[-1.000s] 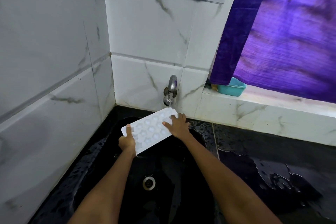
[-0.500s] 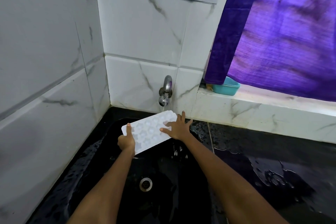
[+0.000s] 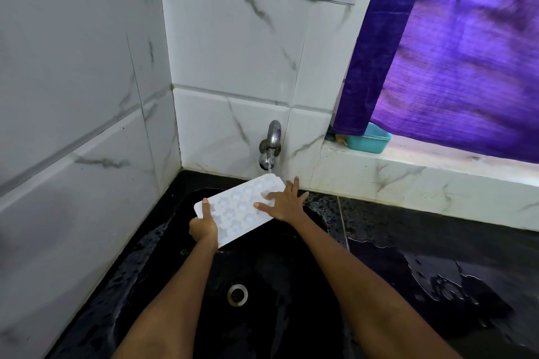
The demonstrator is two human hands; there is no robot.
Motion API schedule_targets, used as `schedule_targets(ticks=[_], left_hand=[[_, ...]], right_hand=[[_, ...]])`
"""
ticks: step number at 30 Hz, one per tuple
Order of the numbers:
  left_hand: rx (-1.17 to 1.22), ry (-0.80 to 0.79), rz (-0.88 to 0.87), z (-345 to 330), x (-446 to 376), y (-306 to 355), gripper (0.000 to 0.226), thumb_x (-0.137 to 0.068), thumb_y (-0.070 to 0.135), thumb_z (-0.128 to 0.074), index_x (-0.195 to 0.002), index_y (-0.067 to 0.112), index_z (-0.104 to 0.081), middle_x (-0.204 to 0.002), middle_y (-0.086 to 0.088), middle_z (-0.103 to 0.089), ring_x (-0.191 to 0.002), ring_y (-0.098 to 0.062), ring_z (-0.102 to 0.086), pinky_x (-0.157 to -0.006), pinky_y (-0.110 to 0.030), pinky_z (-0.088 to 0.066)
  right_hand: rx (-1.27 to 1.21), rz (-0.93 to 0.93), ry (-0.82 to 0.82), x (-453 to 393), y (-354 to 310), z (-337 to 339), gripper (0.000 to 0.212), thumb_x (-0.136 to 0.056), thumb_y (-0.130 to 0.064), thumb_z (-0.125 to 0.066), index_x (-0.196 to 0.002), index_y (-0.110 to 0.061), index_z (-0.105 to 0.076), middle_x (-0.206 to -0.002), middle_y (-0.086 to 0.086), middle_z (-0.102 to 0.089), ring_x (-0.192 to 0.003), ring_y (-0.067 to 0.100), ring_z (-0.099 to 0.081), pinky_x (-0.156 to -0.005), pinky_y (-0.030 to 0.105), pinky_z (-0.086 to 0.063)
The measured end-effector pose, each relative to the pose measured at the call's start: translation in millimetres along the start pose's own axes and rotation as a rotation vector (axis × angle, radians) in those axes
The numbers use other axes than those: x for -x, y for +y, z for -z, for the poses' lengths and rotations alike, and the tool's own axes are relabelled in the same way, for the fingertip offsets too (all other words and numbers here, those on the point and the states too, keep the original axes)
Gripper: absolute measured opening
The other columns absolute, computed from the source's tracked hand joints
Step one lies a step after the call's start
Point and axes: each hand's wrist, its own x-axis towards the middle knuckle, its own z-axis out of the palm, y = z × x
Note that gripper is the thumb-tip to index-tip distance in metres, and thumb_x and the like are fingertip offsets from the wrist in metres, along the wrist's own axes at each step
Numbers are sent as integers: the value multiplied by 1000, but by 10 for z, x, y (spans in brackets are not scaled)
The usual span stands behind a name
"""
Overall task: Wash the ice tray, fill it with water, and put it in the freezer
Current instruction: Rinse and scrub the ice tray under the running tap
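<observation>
A white ice tray (image 3: 237, 211) with several moulded cells is held over the black sink (image 3: 262, 277), its far end under the metal tap (image 3: 269, 146). A thin stream of water falls from the tap onto that end. My left hand (image 3: 202, 226) grips the tray's near left corner, thumb on top. My right hand (image 3: 284, 200) lies flat on the tray's right part with fingers spread across the cells.
The sink drain (image 3: 237, 295) sits below the tray. Wet black counter (image 3: 437, 265) extends to the right. A teal tub (image 3: 368, 139) stands on the white ledge under a purple curtain (image 3: 455, 49). Tiled walls close in on the left and behind.
My right hand's fingers have spread wider over the tray's cells. The tray stays under the tap, and my left hand's grip is unchanged.
</observation>
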Motion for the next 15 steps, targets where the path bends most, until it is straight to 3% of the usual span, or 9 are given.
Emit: schedule_targets(ticks=[2, 5, 7, 10, 15], left_hand=[[-6, -17, -9, -25, 3, 1, 68, -89, 53, -54, -113, -11, -59, -117, -27, -63, -106, -41, -61, -81, -39, -48], [20, -27, 23, -57, 15, -18, 70, -88, 54, -53, -115, -10, -58, -119, -27, -61, -108, -42, -60, -86, -41, -49], [8, -10, 29, -29, -15, -31, 70, -88, 54, -54, -115, -11, -58, -119, -28, -61, -108, -42, -60, -86, -41, -49], [-24, -24, 14, -20, -27, -47, 69, -89, 52, -55, -113, -12, -59, -118, -28, -62, -107, -42, -60, -85, -39, -49], [6, -28, 31, -91, 34, -24, 68, -89, 53, -53, -114, -10, -60, -118, -27, -62, -107, -42, -61, -85, -40, -49]], right_hand=[[86, -21, 25, -10, 1, -18, 58, -85, -68, -42, -129, -33, -53, -156, 21, 0, -142, 39, 25, -106, 73, 5], [80, 30, 17, -35, -31, -76, 68, -83, -69, -43, -138, -29, -40, -156, 23, 5, -141, 40, 25, -107, 72, 1], [19, 43, -34, -52, 30, -30, 65, -81, -70, -47, -135, -34, -45, -157, 21, 4, -141, 39, 27, -108, 70, 4], [118, 16, -11, -77, 72, 12, 58, -84, -70, -39, -124, -32, -57, -157, 23, 2, -141, 40, 26, -106, 71, 6], [114, 41, -60, -47, 4, -49, 76, -82, -71, -42, -143, -26, -33, -156, 24, 7, -142, 41, 24, -107, 71, 1]])
